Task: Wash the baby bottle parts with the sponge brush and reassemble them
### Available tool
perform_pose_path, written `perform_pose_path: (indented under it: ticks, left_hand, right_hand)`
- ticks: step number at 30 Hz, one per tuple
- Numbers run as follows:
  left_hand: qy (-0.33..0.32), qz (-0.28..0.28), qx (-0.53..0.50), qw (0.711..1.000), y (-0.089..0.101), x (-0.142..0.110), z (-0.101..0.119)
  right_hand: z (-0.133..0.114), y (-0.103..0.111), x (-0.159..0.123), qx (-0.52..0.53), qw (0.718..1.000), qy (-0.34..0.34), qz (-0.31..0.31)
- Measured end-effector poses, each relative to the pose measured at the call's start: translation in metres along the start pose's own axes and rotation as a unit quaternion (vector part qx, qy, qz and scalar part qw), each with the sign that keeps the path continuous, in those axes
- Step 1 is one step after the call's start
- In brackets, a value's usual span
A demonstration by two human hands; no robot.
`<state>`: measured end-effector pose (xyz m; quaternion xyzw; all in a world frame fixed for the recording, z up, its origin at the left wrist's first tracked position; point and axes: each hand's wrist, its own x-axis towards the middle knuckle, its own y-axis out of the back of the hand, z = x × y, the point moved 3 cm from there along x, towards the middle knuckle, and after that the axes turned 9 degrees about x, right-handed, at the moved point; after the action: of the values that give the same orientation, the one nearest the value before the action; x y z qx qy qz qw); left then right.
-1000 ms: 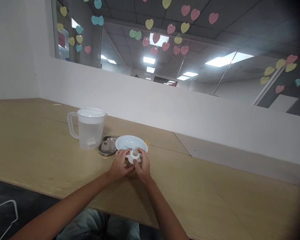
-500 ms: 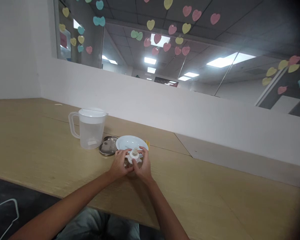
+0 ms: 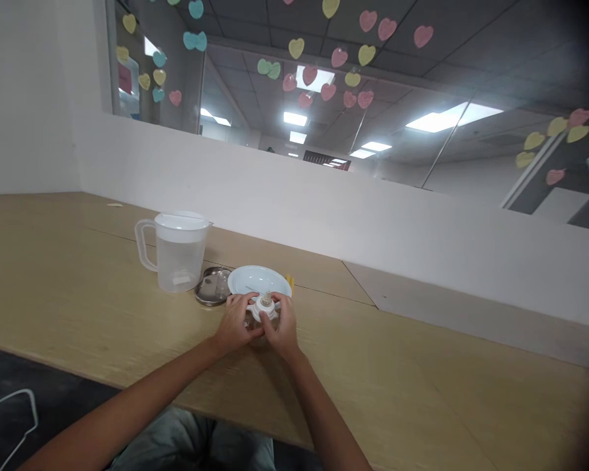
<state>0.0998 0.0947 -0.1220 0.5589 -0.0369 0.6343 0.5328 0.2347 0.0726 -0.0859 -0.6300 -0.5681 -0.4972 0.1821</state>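
Note:
Between my hands a baby bottle (image 3: 264, 306) stands upright, with a white collar, a clear nipple on top and white side handles. My left hand (image 3: 234, 322) is closed round its left side, thumb toward me. On the right, my right hand (image 3: 282, 327) grips the collar and side, its thumb on the near edge of the collar. Most of the bottle's body is hidden by my fingers. Just behind it lies a pale blue-white plate (image 3: 255, 278), with a thin object on it that I cannot make out.
A lidded clear plastic pitcher (image 3: 180, 255) stands at the left. Beside it a round metal tray (image 3: 209, 291) holds a small clear item. Something yellow (image 3: 290, 281) shows behind the plate's right edge. The wooden table (image 3: 397, 366) meets a white wall (image 3: 275, 196) at the back.
My right hand's fingers have shifted slightly down and closer round the collar. The left hand stays nearly still, and the bottle remains in about the same place.

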Motion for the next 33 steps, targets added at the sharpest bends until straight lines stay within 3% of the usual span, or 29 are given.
perform_pose_path:
  ticks: [13,33]
  left_hand:
    - [-0.004,0.004,0.016,1.000,0.0019,0.0001,0.0026]
    - [-0.005,-0.012,0.013,1.000,0.0018,0.0014,0.0009]
  right_hand:
    - [0.0059,-0.0015,-0.0032,0.048,0.997,-0.056,0.029]
    - [0.0005,-0.0058,-0.0017,0.000,1.000,0.025,0.010]
